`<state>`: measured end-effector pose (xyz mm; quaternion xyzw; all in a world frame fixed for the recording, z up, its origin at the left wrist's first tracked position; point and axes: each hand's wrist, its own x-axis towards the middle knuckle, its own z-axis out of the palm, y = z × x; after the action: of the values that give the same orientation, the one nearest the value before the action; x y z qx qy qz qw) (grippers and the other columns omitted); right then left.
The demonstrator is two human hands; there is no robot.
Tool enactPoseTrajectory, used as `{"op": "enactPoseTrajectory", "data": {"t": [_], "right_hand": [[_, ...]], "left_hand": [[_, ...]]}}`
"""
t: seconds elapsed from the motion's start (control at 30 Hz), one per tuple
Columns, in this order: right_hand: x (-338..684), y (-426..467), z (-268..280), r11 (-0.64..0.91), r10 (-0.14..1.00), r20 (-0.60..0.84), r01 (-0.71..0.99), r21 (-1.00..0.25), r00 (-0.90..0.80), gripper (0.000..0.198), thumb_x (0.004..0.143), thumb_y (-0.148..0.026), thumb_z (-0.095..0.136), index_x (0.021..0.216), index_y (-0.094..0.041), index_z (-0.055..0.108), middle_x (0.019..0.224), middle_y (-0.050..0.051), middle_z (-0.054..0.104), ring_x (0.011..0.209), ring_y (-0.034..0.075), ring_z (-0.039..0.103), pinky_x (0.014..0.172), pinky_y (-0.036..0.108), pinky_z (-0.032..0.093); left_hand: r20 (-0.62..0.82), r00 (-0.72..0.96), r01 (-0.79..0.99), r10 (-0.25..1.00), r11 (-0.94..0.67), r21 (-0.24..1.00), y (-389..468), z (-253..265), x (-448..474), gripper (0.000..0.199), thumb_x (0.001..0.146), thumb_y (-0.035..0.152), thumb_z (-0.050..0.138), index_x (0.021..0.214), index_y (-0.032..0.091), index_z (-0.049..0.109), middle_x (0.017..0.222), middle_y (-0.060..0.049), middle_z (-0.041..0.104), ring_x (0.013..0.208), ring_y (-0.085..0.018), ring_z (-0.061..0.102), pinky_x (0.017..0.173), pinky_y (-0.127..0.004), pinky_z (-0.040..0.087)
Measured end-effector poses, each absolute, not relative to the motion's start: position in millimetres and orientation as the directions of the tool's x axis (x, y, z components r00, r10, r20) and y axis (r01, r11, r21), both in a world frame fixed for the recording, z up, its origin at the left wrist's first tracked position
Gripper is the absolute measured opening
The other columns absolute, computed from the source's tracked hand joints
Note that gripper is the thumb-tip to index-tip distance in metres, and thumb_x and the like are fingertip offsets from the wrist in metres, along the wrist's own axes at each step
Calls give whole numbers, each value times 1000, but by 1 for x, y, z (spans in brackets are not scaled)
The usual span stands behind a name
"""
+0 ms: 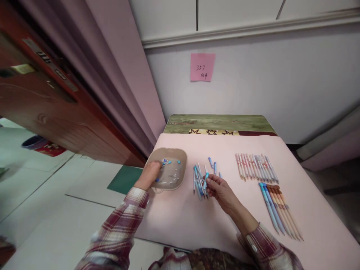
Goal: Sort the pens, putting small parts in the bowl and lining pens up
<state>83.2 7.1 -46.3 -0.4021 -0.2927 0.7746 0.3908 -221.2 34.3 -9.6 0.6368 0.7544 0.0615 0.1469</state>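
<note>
My left hand [151, 174] reaches over the near-left rim into a beige plastic basin [183, 157]. Its fingers are bent together beside small blue pen parts [168, 162]; whatever lies between the fingertips is hidden. Small white pieces [174, 177] are scattered over the basin floor. Between thumb and fingers, my right hand [218, 189] pinches a short light blue pen barrel piece [206, 180]. Just under and left of it lies a loose pile of pen refills and blue pen barrels [198, 183]. Beyond my right hand are short blue barrel pieces [215, 168].
Two groups of pens lie on the right of the pink-covered table [225, 232]: a row of pink and grey patterned pens [256, 167] and, nearer, blue and brown-topped pens [279, 210]. A pink note [202, 67] sticks to the wall. A brown door [56, 93] stands left.
</note>
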Motion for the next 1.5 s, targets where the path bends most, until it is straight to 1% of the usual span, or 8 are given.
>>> {"op": "enactPoseTrajectory", "data": {"t": [0.23,0.4,0.47,0.57,0.63,0.83,1.2,1.5], "right_hand": [[77,11,-44,-507,861,-392,-495,-706,-323,35,62,-37,84,83,-19,63,78,1,69,71,14,65,64,25,52],[74,11,-39,-442,897,-341,-548,-710,-281,33,64,-34,83,84,-20,61,78,0,69,72,14,65,68,26,52],[72,11,-36,-399,917,-315,-550,-734,-245,31,65,-34,81,84,-20,60,76,-1,67,70,13,64,66,25,51],[68,11,-31,-327,945,-276,-562,-760,-176,32,66,-33,81,87,-21,60,78,0,67,70,14,64,67,27,52],[65,10,-29,-288,957,-249,-570,-770,-147,34,67,-33,80,92,-21,60,82,1,68,71,14,64,70,28,52],[66,3,-26,-240,971,-206,-546,-802,-124,29,71,-32,78,91,-19,61,82,2,69,73,14,64,74,29,52],[69,-4,-28,-272,962,-224,-574,-773,-154,31,69,-34,81,90,-19,63,78,1,69,69,13,64,72,28,52],[73,-14,-33,-418,904,-256,-584,-696,-341,26,71,-35,80,82,-16,67,67,-2,62,53,6,51,50,18,39]], "left_hand": [[-187,-81,972,979,119,204,40,-21,-222,9,72,13,52,68,15,59,87,-14,69,88,-28,62,78,-33,42],[-84,-107,968,991,123,218,29,1,-212,13,81,18,48,86,17,61,81,-10,67,80,-25,64,74,-34,44],[-12,-154,898,988,145,416,18,11,-195,13,84,26,50,87,20,60,72,-5,65,70,-21,63,68,-30,46],[-18,-169,460,985,95,883,1,20,-154,17,79,36,59,85,20,61,67,-1,63,57,-16,61,55,-25,49],[-65,-140,228,988,96,969,-8,22,-126,20,74,36,67,81,18,63,66,-1,64,57,-15,62,54,-25,51],[-111,-92,-6,989,111,994,-14,22,-85,19,74,30,69,85,14,67,69,-3,69,61,-15,66,61,-27,57],[-57,-44,144,997,62,988,-19,30,-78,17,78,27,66,89,14,68,72,-3,70,63,-15,67,62,-28,58],[-15,-17,180,1000,17,983,-27,39,-74,15,77,30,70,77,15,65,60,1,63,53,-11,60,51,-22,51]]}}
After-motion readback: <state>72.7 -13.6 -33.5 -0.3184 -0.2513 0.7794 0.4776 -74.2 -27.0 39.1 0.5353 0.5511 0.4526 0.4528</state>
